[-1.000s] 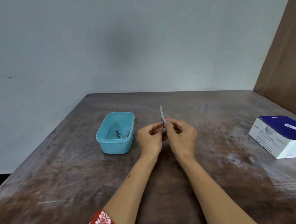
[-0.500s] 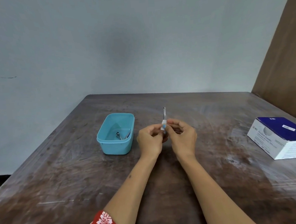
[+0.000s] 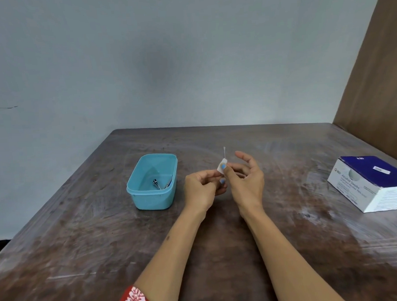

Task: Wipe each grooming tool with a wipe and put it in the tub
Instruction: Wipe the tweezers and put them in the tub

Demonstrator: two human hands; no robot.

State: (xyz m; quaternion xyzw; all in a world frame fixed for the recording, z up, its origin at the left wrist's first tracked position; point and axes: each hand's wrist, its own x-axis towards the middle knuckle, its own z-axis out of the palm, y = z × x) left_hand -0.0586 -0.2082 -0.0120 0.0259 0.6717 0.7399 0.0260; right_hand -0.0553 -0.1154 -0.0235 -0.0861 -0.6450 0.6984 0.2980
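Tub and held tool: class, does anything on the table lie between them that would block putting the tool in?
Nothing visible does. The tool, pinched with the wipe, is above bare table just right of the open tub; only the left hand is near.

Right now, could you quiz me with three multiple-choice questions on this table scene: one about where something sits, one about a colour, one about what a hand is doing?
1. Where is the box of alcohol swabs?
A. On the table's right side
B. Inside the tub
C. On the table's left edge

2. What colour is the tub?
A. Red
B. Light blue
C. Black

3. What is the right hand doing?
A. Lying flat on the table
B. Pinching a white wipe round a thin metal tool
C. Lifting the tub

Answers: 1 A, the box sits far right. 2 B, its walls are light blue. 3 B, thumb and finger pinch the wipe on the tool.
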